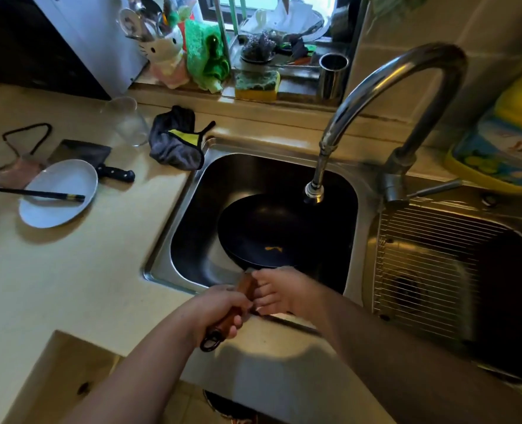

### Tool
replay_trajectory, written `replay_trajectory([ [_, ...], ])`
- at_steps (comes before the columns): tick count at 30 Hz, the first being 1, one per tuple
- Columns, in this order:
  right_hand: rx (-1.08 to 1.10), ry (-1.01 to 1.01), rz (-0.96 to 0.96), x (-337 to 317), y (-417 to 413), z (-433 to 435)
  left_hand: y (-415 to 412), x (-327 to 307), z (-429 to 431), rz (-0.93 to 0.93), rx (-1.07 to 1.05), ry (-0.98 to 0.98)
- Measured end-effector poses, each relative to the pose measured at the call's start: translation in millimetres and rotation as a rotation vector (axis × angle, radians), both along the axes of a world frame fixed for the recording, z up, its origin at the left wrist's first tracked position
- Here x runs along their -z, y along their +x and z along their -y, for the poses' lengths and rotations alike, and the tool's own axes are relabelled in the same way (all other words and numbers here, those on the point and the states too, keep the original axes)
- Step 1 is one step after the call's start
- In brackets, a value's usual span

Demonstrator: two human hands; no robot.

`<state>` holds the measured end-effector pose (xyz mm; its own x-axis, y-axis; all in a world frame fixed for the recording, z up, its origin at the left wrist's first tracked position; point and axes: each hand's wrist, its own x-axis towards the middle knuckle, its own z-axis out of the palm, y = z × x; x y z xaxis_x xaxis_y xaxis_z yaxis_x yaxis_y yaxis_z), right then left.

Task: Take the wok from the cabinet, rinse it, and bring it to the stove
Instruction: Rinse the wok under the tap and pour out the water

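Down in the left sink basin [192, 191] sits the black wok [272, 231], tilted, its bowl under the faucet spout [314, 192]; no water stream is visible. A small yellow speck lies on the wok's inner surface. Wok's wooden handle [245, 284] sticks out over the near sink rim toward the person. Left hand [220, 310] is clenched around the handle near its end, with the dark hanging loop [210, 342] poking out below the fist. Right hand [279, 290] touches the handle's upper part close to the wok rim, fingers loosely curled on it; a firm grip cannot be told. On the bench [70, 270] left of the sink: white plate [59, 192] with dark chopsticks [36, 193] across it, cleaver [91, 157] partly under the plate, clear glass [128, 122], grey cloth [177, 142] at the sink corner. Right basin holds a wire rack [431, 258]. Sponge [256, 85] and cat-shaped utensil holder [165, 56] stand on the window ledge.
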<state>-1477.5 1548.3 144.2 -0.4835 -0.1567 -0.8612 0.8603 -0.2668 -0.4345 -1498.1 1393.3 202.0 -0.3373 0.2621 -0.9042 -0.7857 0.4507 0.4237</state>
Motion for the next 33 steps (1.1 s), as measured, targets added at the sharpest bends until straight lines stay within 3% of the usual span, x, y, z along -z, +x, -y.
replay_trajectory([
  [3,-0.029,0.164,-0.169,-22.9,13.5,-66.9,-8.6,0.8,6.6,-0.023,0.067,-0.04],
  [7,-0.309,1.266,-0.637,-62.0,40.5,-166.8,-23.3,0.3,4.0,-0.01,0.1,-0.095],
  [9,-0.453,1.631,-0.683,-72.3,39.9,-202.2,-29.7,1.5,0.4,0.017,0.108,-0.114],
  [11,-0.614,1.891,-0.58,-72.9,32.2,-228.5,-33.4,4.8,-3.0,0.016,0.15,-0.146],
  [14,-0.744,1.948,-0.433,-71.9,20.5,-248.7,-34.7,12.0,-8.9,-0.002,0.18,-0.191],
  [18,-0.854,1.905,-0.387,-67.2,10.1,-259.8,-34.0,20.9,-14.9,0.025,0.241,-0.225],
  [25,-0.807,1.833,-0.35,-70.8,6.2,-256.9,-34.1,40.3,-13.1,-0.226,0.352,-0.289],
  [33,-0.833,1.893,-0.318,-69.0,5.7,-254.4,-37.7,50.0,-2.5,-0.28,0.425,-0.322],
])
